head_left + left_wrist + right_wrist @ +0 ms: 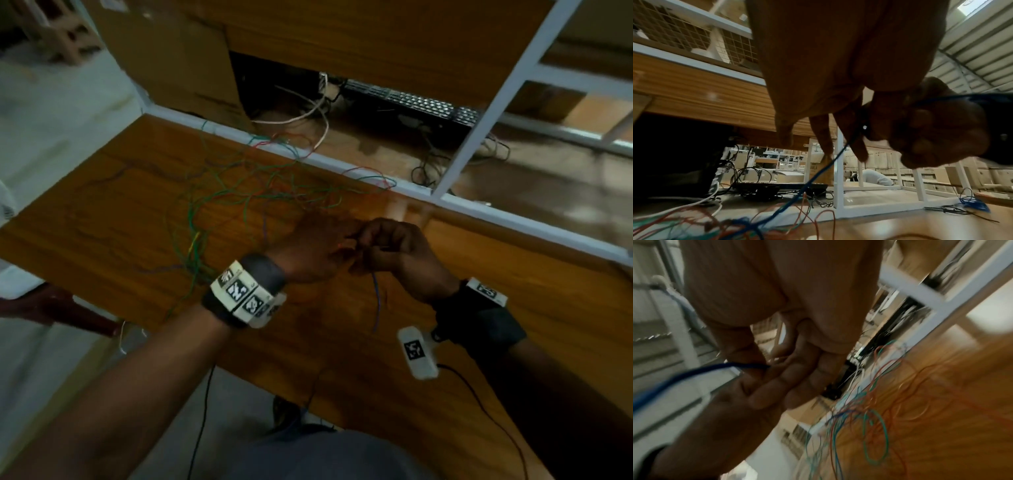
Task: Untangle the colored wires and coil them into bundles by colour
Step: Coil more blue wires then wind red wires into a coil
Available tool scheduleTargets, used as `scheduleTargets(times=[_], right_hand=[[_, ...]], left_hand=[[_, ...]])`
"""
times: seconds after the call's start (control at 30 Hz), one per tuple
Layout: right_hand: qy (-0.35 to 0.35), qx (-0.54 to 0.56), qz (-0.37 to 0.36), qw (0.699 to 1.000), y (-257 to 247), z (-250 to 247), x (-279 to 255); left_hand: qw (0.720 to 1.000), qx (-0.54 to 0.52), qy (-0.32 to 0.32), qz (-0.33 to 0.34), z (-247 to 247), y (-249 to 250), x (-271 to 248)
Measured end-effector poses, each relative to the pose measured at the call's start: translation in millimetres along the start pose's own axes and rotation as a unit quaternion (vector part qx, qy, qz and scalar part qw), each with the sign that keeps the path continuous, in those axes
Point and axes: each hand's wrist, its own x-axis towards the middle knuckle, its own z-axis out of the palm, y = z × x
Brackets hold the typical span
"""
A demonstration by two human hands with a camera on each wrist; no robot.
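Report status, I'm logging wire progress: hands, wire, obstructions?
Both hands, left hand and right hand, pinch the blue wire. It runs into the tangle. One blue bundle coiled already.

- Dim and soft in the head view; pale glare on the worktop (407, 209) beside its white far rail.
- Left wrist view: sharp background, blurred wire tangle (740, 222) nearest the lens, bent lines at edges.
- Right wrist view: heavily motion-smeared throughout.
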Motion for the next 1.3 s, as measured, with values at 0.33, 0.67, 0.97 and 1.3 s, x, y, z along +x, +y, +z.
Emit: scheduleTargets(times=[0.33,0.67,0.97,1.3], right_hand=[[0.052,0.205,0.164,0.963,19,-48,-69],[0.118,-0.377,0.112,0.912,25,-88,-111],[0.100,-0.382,0.070,0.916,33,-9,-91],[0.123,-0.446,0.048,0.885,35,-62,-145]], left_hand=[[0.968,-0.044,0.161,-0.186,-23,-78,-5],[0.970,-0.098,0.081,-0.207,17,-42,-26],[0.987,-0.050,-0.039,-0.149,46,32,0],[0.983,-0.014,-0.085,-0.163,45,22,-6]])
